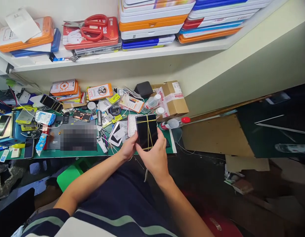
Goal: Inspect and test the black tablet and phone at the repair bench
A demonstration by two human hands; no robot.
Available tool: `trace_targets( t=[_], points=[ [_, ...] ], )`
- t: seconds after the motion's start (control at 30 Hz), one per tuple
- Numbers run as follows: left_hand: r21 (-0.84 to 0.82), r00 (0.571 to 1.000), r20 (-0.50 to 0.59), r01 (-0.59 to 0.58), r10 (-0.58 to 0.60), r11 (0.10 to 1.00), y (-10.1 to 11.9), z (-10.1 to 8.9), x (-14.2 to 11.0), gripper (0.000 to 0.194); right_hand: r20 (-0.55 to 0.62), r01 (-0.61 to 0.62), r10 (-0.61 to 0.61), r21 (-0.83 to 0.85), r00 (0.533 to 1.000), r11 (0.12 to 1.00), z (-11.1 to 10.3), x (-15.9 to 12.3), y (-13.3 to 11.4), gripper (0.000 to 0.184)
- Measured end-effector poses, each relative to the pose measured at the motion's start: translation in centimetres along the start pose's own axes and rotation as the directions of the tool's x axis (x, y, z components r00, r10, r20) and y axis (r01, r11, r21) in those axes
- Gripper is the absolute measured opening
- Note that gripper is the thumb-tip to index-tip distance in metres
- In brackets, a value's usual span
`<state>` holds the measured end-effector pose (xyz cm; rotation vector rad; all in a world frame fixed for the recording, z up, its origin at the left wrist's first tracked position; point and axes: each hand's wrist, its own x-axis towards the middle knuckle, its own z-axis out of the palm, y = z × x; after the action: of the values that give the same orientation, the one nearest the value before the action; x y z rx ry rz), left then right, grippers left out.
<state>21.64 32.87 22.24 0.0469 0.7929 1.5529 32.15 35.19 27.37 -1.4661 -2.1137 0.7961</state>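
Your left hand (pixel 129 146) and right hand (pixel 156 154) clamp the lower sides of a dark, yellow-banded phone (pixel 143 133) between them, its long axis pointing away from you.

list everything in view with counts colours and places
shelf: one, white, along the top
table: one, green, below shelf
phone: one, black, yellow-banded, picture centre
small parts: many, mixed colours, across table
cardboard box: one, brown, table's right end
bottles: at least three, clear, beside cardboard box
scissors: one, red-handled, on red case
flat cases: many, mixed colours, on shelf
container: one, green, below table
rest: too cluttered to count
left hand: one, bare, at phone's left edge
right hand: one, bare, at phone's right edge
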Motion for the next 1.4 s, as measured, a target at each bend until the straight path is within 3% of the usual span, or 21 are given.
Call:
trace_targets(
  t=[0.1,0.2,0.4,0.53,0.67,0.83,0.97,1.2,1.4],
  points=[
    [0.164,0.997,0.068,0.026,-0.038,0.986,-0.6,-1.3,0.5,0.058,-0.028,-0.026,0.025,-0.031,0.999,0.999,0.0,0.6,1.5,0.097],
    [0.353,0.996,0.038,0.057,-0.075,0.934,-0.1,-3.7,-0.3,0.063,-0.069,-0.073,0.066,-0.102,0.995,0.992,-0.1,1.1,3.5,0.097],
    [0.433,0.990,-0.132,0.106,-0.053,0.895,3.4,-11.4,-5.3,0.064,-0.115,-0.115,0.098,-0.151,0.988,0.982,0.1,1.8,7.3,0.097],
    [0.434,0.945,-0.328,0.138,0.014,0.890,4.7,-16.8,-9.9,0.066,-0.027,-0.169,0.167,-0.108,0.986,0.980,2.9,3.4,9.9,0.101],
    [0.412,0.862,-0.500,0.150,0.085,0.899,4.7,-20.2,-14.1,0.069,0.175,-0.331,0.346,-0.106,0.922,0.937,8.0,6.0,11.5,0.100],
    [0.373,0.782,-0.603,0.104,0.156,0.922,4.0,-21.9,-18.0,0.067,0.254,-0.352,0.384,-0.162,0.888,0.922,13.7,8.5,11.6,0.096],
    [0.339,0.721,-0.666,0.064,0.191,0.939,3.4,-22.9,-20.3,0.068,0.252,-0.335,0.383,-0.212,0.889,0.918,15.9,8.9,11.5,0.093],
    [0.322,0.640,-0.738,0.052,0.216,0.945,2.8,-24.8,-23.3,0.064,0.159,-0.278,0.335,-0.300,0.929,0.913,17.5,7.9,11.3,0.088],
    [0.360,0.611,-0.759,0.107,0.224,0.927,3.8,-26.3,-24.8,0.062,0.126,-0.278,0.328,-0.304,0.936,0.911,16.9,7.8,10.4,0.081]
  ],
)
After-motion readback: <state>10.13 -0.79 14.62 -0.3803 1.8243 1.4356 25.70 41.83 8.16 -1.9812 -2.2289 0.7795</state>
